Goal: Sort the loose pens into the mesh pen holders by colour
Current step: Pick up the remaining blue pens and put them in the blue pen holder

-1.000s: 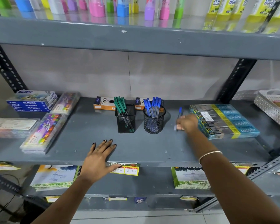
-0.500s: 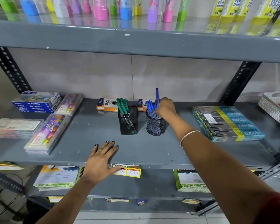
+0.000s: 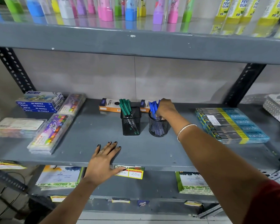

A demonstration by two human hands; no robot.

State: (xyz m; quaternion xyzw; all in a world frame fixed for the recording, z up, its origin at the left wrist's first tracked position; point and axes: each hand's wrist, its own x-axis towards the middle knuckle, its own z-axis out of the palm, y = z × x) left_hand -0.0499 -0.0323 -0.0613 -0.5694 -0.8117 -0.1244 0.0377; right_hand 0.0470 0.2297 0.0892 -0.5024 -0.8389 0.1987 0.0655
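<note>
**Blue pens at the round holder**

The blue-capped ballpoint pens point(image 3: 153, 106) stand bunched in the round black mesh pen holder point(image 3: 158, 127), near the middle of the grey metal shelf point(image 3: 87, 143); the right hand point(image 3: 166, 108) reaches over the holder's rim, its fingers point(image 3: 159, 114) curled down among the pen tops, though whether they clamp a pen cannot be told; a thin silver bangle point(image 3: 184, 129) circles that wrist. Just to the left, close beside but apart, the square black mesh pen holder point(image 3: 131, 122) carries the green-capped pens point(image 3: 125, 107), leaning leftward. The left hand point(image 3: 103, 162) lies flat on the shelf's front edge, fingers spread, holding nothing. Behind the holders lies an orange-and-white pencil box point(image 3: 109, 107); to the right, a stack of teal-and-yellow pencil packs point(image 3: 233, 125); to the left, blue oil pastel boxes point(image 3: 39, 104).
</note>
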